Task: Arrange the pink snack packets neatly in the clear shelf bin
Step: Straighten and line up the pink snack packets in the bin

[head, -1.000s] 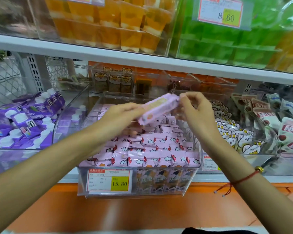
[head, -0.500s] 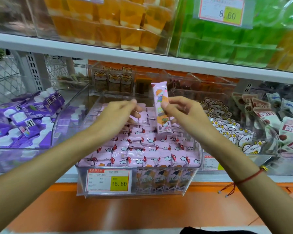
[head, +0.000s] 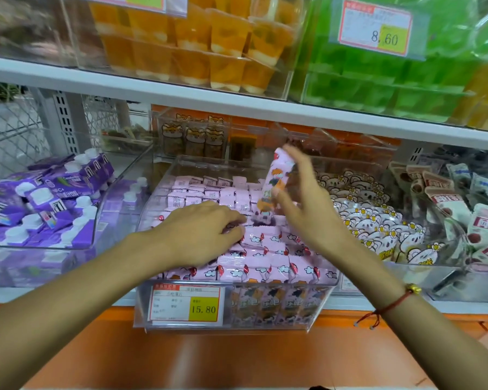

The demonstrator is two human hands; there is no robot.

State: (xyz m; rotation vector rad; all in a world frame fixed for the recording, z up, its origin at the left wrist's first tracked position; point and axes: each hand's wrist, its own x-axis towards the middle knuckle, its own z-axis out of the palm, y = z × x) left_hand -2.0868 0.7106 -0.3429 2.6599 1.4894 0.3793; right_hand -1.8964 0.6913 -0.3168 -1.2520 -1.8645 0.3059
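Note:
A clear shelf bin (head: pixel 319 308) at centre holds several rows of pink snack packets (head: pixel 268 266) standing on end. My right hand (head: pixel 307 209) holds one pink packet (head: pixel 276 181) upright over the right middle of the bin, its lower end touching the rows. My left hand (head: pixel 200 235) lies palm down on the packets at the bin's left middle, with its fingertips curled in among them. Whether it holds one I cannot see.
A bin of purple cartons (head: pixel 54 201) stands to the left, and a bin of white cartoon packets (head: pixel 378 229) to the right. Shelves above carry orange cups (head: pixel 209 49) and green tubs (head: pixel 378 88). A price tag (head: pixel 186 305) hangs on the bin's front. An orange ledge (head: pixel 209 358) runs below.
My right hand turned the packet from level to upright and lowered it toward the rows. My left hand let go of it and dropped onto the packets in the bin.

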